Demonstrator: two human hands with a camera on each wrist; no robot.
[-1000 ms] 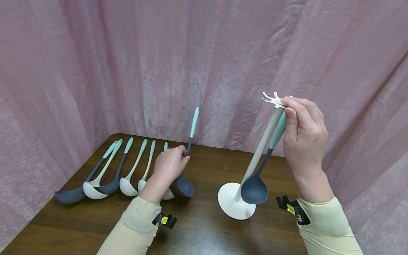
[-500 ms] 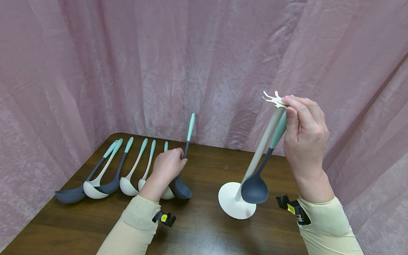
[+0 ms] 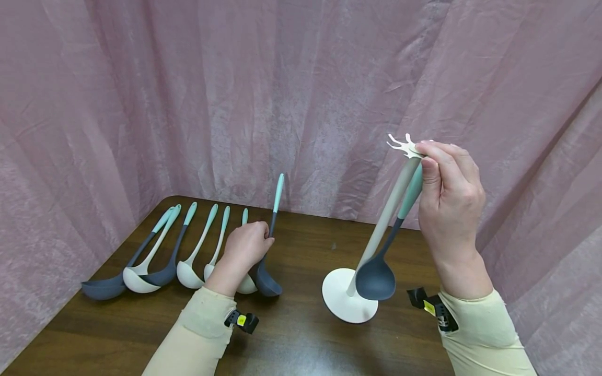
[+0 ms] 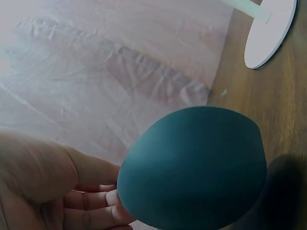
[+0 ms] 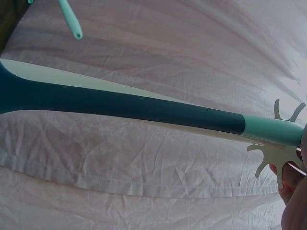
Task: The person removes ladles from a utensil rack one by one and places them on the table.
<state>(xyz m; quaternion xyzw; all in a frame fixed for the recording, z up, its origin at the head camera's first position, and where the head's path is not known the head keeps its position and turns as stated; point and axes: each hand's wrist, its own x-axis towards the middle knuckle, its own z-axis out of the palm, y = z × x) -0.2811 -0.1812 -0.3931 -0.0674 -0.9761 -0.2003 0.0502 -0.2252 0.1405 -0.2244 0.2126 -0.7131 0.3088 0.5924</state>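
Note:
In the head view my left hand (image 3: 246, 243) grips a dark grey ladle (image 3: 278, 193) by its shaft. Its mint handle points up and its bowl is low, close over the table. That bowl (image 4: 192, 167) fills much of the left wrist view, fingers behind it. My right hand (image 3: 451, 193) is at the top of a white utensil stand (image 3: 392, 201), finger and thumb pinching the handle end of a second dark ladle (image 3: 375, 277) by the hooks (image 5: 273, 158). This ladle hangs along the pole, bowl over the round base (image 3: 345, 308). The fingers hide its handle tip.
Left of my left hand, several white and dark ladles (image 3: 190, 274) lie in a row on the wooden table (image 3: 301, 334), mint handles away from me. One white ladle (image 3: 246, 284) is partly behind my left hand. A pink curtain (image 3: 301, 104) hangs behind the table.
My left hand has lowered the dark ladle and brought it slightly left, so its handle top sits lower and its bowl is nearer the row. The right hand has hardly moved.

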